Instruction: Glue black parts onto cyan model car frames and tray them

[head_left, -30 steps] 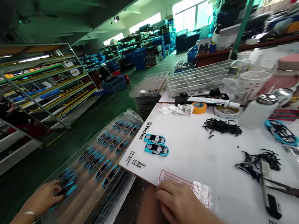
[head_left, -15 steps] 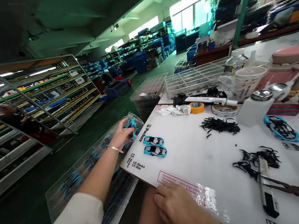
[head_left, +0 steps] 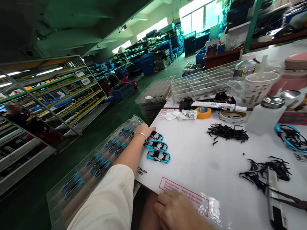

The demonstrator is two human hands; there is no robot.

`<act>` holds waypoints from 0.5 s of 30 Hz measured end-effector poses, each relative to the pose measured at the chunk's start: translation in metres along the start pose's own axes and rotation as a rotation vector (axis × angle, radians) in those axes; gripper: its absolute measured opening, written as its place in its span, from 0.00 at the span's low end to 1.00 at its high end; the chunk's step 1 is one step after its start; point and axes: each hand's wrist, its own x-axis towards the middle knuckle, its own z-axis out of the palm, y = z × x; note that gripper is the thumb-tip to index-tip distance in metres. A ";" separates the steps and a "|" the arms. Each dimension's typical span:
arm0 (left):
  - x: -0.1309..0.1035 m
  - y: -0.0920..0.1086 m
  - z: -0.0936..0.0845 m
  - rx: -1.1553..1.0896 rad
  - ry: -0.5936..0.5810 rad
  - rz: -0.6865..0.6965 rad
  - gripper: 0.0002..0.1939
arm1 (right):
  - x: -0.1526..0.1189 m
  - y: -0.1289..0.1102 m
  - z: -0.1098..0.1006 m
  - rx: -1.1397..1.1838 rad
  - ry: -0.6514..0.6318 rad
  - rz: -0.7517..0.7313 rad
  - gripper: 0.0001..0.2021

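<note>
My left hand (head_left: 144,131) reaches over the left edge of the white tabletop, fingers closed on a small blue and black model car body (head_left: 156,135). That piece lies at the far end of a short row on the table, just beyond a second car body (head_left: 157,145) and a third one (head_left: 158,156). Its near end is partly hidden by my fingers. At the front edge of the table rests my right hand (head_left: 179,212), fingers curled in, with nothing visible in it. Below my left arm, a clear compartment tray (head_left: 89,195) contains several more blue car bodies (head_left: 98,166).
Black trimmings (head_left: 227,133) lie in piles near a utility knife (head_left: 275,200) and pliers (head_left: 301,203). Another blue car body (head_left: 293,139) is at right. Orange tape (head_left: 204,113), a white bottle (head_left: 267,116) and a plastic cup (head_left: 260,87) stand at the back. A person (head_left: 19,118) is by the shelves.
My left hand has moved right, from above the clear tray to the tabletop, bringing a car body beside the other two. My right hand has stayed at the table edge.
</note>
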 end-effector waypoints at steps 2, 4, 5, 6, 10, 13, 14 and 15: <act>-0.001 -0.009 -0.004 0.089 -0.021 0.036 0.17 | 0.000 0.001 0.002 -0.001 0.012 0.008 0.06; -0.004 -0.017 -0.005 0.137 -0.033 0.074 0.19 | 0.001 0.002 0.005 0.009 0.034 0.021 0.07; -0.006 -0.022 -0.005 0.147 -0.030 0.088 0.20 | 0.000 0.002 0.007 0.021 0.047 0.022 0.07; -0.010 -0.027 -0.006 0.150 -0.021 0.097 0.21 | 0.000 0.003 0.009 0.036 0.062 0.019 0.08; -0.026 -0.066 -0.016 0.130 0.044 0.066 0.25 | -0.005 0.008 0.014 0.115 0.129 -0.037 0.10; -0.044 -0.125 -0.033 0.138 0.102 -0.042 0.22 | -0.004 0.019 0.018 0.094 0.206 -0.161 0.13; -0.054 -0.150 -0.041 0.149 0.125 -0.092 0.21 | -0.004 0.025 0.020 0.061 0.246 -0.215 0.13; -0.065 -0.177 -0.049 0.162 0.150 -0.147 0.19 | -0.003 0.030 0.024 0.022 0.287 -0.258 0.14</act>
